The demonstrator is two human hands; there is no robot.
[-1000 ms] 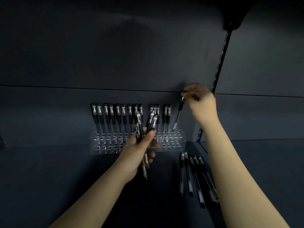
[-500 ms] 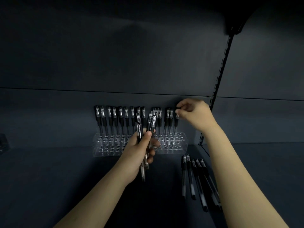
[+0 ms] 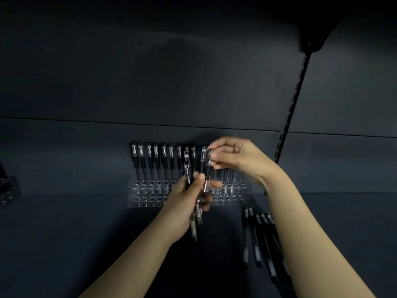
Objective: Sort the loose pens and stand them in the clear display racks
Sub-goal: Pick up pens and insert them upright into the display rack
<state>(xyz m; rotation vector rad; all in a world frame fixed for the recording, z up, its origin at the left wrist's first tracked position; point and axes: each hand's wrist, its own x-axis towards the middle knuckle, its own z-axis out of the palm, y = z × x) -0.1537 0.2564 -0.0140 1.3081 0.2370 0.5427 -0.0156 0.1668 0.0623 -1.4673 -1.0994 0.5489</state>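
A clear display rack (image 3: 236, 191) stands on the dark shelf against the back wall, with several black pens (image 3: 156, 162) upright in its rear row. My left hand (image 3: 184, 203) grips a small bundle of black pens (image 3: 188, 173) in front of the rack's middle. My right hand (image 3: 234, 158) has come over the bundle and pinches the cap end of one pen in the bundle (image 3: 208, 166). Part of the rack's rear row is hidden behind both hands.
Several loose black pens (image 3: 257, 237) lie side by side on the shelf surface, right of the rack and under my right forearm. A second clear rack (image 3: 8, 190) shows at the far left edge. A slotted shelf upright (image 3: 294, 104) runs up the back wall.
My right hand stood a pen in the rack's right part, let it go, then moved left to the bundle and took hold of a pen's top. The left hand stayed in place.
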